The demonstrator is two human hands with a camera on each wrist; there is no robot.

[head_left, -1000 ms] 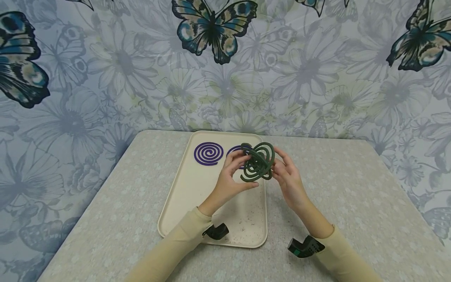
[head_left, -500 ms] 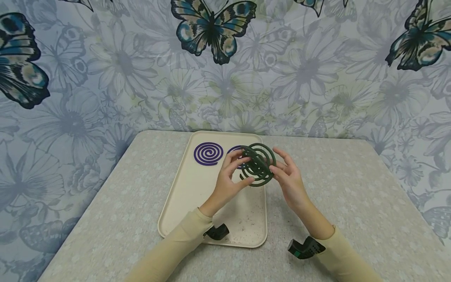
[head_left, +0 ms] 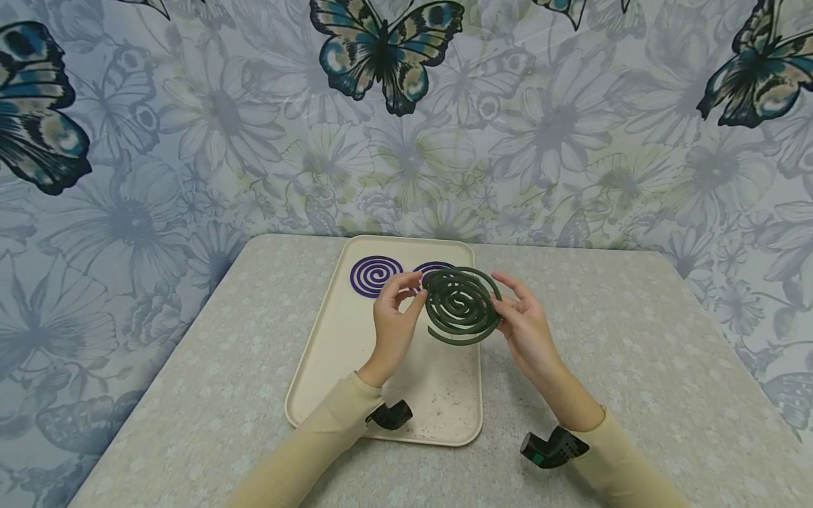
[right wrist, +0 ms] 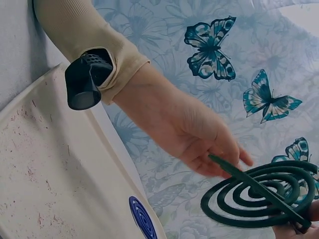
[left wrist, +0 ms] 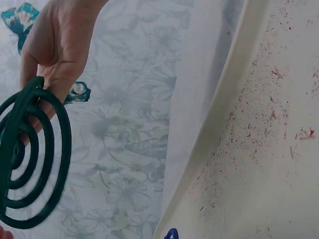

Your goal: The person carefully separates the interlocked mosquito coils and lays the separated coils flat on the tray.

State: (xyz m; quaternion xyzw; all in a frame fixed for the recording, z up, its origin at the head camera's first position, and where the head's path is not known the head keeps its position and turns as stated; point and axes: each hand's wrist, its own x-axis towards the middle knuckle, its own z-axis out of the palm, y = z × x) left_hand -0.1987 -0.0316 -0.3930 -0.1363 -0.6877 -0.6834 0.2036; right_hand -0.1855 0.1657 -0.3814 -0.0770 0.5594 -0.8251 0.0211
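A dark green mosquito coil (head_left: 462, 305), two spirals nested together, is held up over the right side of the tray. My right hand (head_left: 524, 321) grips its right edge between thumb and fingers. At the left edge, my left hand (head_left: 395, 321) pinches the coil with thumb and fingertips. One spiral stands at an angle across the other in the right wrist view, where the green coil (right wrist: 259, 194) shows from the side. Behind it, a purple coil (head_left: 432, 268) is partly hidden. Another purple coil (head_left: 376, 276) lies whole to its left.
The cream tray (head_left: 336, 353) lies on a table (head_left: 603, 339) with a patterned pale cover. Reddish crumbs (left wrist: 254, 129) are scattered on the tray's near right part. A butterfly-patterned wall covering (head_left: 406, 162) rises behind the table's far edge.
The green coil has turned from a tilted tangle to lie more face-on, its spirals closer together. My left hand has shifted left to its edge; my right hand stays at the right side.
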